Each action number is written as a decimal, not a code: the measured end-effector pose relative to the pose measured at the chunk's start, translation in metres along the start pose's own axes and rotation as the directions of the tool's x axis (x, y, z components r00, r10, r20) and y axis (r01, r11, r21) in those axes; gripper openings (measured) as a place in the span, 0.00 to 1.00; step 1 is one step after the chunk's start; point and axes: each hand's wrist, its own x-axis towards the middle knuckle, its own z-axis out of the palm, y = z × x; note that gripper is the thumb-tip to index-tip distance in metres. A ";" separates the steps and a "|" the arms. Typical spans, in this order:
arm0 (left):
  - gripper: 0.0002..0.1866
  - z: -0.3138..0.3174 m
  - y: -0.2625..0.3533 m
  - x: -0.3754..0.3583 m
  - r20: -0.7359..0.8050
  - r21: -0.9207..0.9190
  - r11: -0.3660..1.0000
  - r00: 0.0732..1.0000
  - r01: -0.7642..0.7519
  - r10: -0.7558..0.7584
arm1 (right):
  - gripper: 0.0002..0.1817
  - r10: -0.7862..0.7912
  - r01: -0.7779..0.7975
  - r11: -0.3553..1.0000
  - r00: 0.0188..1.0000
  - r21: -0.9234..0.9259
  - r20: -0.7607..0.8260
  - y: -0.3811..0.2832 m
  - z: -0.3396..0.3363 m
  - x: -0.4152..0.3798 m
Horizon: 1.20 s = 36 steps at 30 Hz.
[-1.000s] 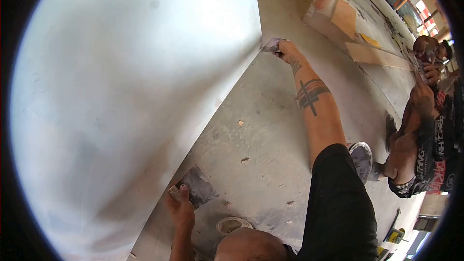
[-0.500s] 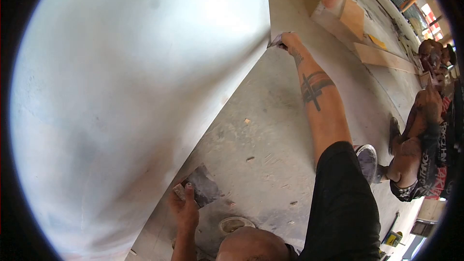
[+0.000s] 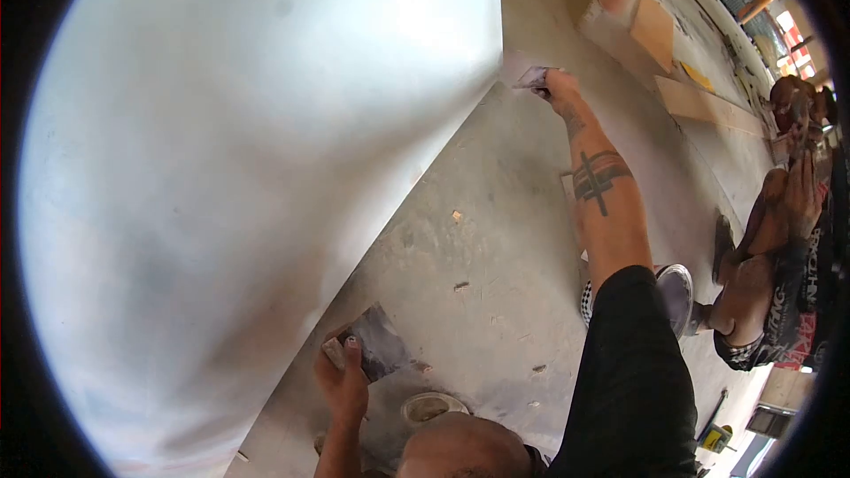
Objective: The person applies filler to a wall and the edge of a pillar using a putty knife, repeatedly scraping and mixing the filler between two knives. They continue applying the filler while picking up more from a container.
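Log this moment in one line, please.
left hand: holds dark flat blade | right hand: holds small scraper near pale panel edge

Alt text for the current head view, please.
The wearer's right hand holds a small flat tool just off the corner of a large pale panel, while the left hand holds a broader, darker flat tool near the panel's edge. Another person shows at the frame's right.

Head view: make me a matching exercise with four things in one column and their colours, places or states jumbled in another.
1. Large panel
2. Right sleeve
3. Left hand
4. Right hand

A. Near the panel's corner, holding a small blade
B. Bluish white
C. Gripping a dark flat tool
D. Black

Pairs: 1-B, 2-D, 3-C, 4-A
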 end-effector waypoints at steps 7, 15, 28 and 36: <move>0.15 0.006 0.018 0.000 0.036 -0.148 0.988 0.999 -0.032 0.038 | 0.08 -0.005 0.001 0.997 0.999 -0.083 -0.051 -0.014 0.034 -0.011; 0.13 0.002 0.017 -0.007 0.052 -0.076 0.997 0.999 0.004 0.000 | 0.09 -0.005 -0.005 0.985 0.998 -0.175 -0.055 -0.018 0.048 0.002; 0.13 -0.002 0.003 -0.001 0.007 -0.201 0.979 1.000 -0.027 0.029 | 0.12 0.002 -0.033 0.968 0.992 -0.248 -0.125 -0.020 0.060 0.018; 0.17 -0.015 0.001 -0.012 -0.006 0.066 0.998 1.000 0.023 -0.023 | 0.12 -0.061 -0.017 0.909 0.983 -0.416 -0.175 -0.038 0.089 0.015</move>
